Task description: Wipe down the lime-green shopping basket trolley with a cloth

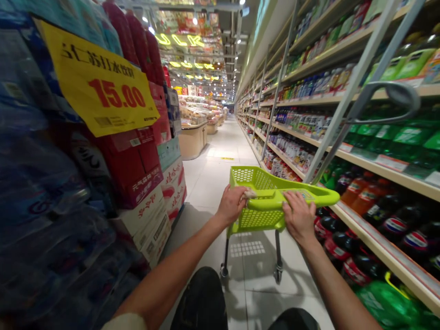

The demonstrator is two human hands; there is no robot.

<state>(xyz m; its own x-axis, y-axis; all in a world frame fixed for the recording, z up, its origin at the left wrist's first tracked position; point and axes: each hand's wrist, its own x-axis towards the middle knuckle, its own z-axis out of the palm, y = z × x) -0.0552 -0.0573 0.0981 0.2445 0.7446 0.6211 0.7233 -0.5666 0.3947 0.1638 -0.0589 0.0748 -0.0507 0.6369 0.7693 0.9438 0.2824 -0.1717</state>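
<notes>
A lime-green shopping cart with a mesh basket stands on the aisle floor straight ahead of me. My left hand is closed round the left end of its handle bar, with a small pale scrap under the fingers. My right hand grips the right part of the same bar. Nothing shows inside the basket. My knees in dark trousers appear at the bottom edge.
Stacked drink cartons and wrapped bottle packs with a yellow 15.00 price sign crowd the left. Shelves of bottled drinks run along the right. A metal ladder leans on them. The tiled aisle stretches ahead.
</notes>
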